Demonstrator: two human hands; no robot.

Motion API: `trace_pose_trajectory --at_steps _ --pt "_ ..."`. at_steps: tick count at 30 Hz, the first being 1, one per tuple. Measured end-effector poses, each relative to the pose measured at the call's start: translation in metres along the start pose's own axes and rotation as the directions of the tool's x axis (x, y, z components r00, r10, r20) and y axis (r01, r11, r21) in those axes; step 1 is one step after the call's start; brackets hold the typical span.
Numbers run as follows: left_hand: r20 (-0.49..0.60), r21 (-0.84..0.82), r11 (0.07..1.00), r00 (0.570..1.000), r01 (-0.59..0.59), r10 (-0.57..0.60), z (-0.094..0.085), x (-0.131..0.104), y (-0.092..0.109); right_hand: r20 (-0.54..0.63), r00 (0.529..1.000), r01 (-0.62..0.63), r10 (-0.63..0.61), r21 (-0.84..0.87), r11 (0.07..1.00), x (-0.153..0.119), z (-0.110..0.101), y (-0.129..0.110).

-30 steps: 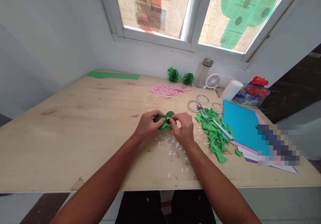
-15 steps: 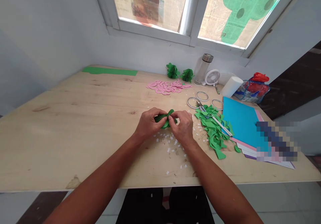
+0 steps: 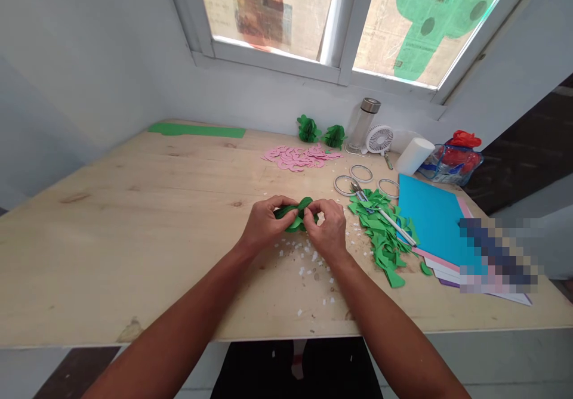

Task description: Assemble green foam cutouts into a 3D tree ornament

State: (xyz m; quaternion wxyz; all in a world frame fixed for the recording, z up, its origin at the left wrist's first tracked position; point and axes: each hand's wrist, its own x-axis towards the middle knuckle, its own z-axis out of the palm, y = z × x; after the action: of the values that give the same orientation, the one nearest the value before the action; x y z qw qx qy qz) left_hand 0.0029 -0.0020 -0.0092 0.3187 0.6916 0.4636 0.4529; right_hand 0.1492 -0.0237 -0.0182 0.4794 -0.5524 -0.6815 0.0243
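Between both hands is a layered green paper cutout point(image 3: 305, 203) with rounded lobes, held just above the wooden table. My left hand point(image 3: 267, 223) grips its left side, thumb pressed on top and fingers behind. With thumb and index finger, my right hand point(image 3: 328, 223) pinches the right side near the middle. Fingers cover part of the paper, so its full shape is hidden. Small white paper bits point(image 3: 305, 263) lie scattered beneath and in front of the hands. Two similar green paper pieces point(image 3: 308, 129), folded out in layers, stand by the wall.
Pink paper cutouts point(image 3: 295, 158) lie beyond the hands. To the right are green scraps point(image 3: 385, 250), scissors point(image 3: 358, 190), a white pen point(image 3: 396, 227), tape rolls point(image 3: 361, 173) and blue paper point(image 3: 427, 220). A glass bottle point(image 3: 360, 127) and small fan point(image 3: 379, 140) stand behind; a green strip point(image 3: 201, 130) lies far left.
The right fingers have shifted slightly on the green paper, and its upper lobe shows a little more. Both hands keep their hold in nearly the same place.
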Motion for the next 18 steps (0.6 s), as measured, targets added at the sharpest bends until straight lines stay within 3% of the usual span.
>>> trace_pose_trajectory --at_steps 3,6,12,18 --pt "0.002 -0.089 0.994 0.998 0.059 -0.060 -0.001 0.001 0.000 -0.028 0.999 -0.039 0.040 0.037 0.999 0.002 -0.003 0.000" --pt "0.010 -0.213 0.969 0.992 0.127 -0.128 -0.001 0.001 -0.002 -0.084 0.983 -0.152 0.164 0.134 0.979 0.006 -0.006 0.005" --pt "0.077 -0.418 0.866 0.961 0.274 -0.267 -0.005 0.002 0.005 -0.063 0.875 -0.421 0.480 0.389 0.819 0.012 -0.005 0.026" --pt "0.125 -0.480 0.814 0.944 0.327 -0.305 -0.008 0.003 0.010 0.001 0.888 -0.408 0.460 0.463 0.787 0.013 -0.004 0.023"
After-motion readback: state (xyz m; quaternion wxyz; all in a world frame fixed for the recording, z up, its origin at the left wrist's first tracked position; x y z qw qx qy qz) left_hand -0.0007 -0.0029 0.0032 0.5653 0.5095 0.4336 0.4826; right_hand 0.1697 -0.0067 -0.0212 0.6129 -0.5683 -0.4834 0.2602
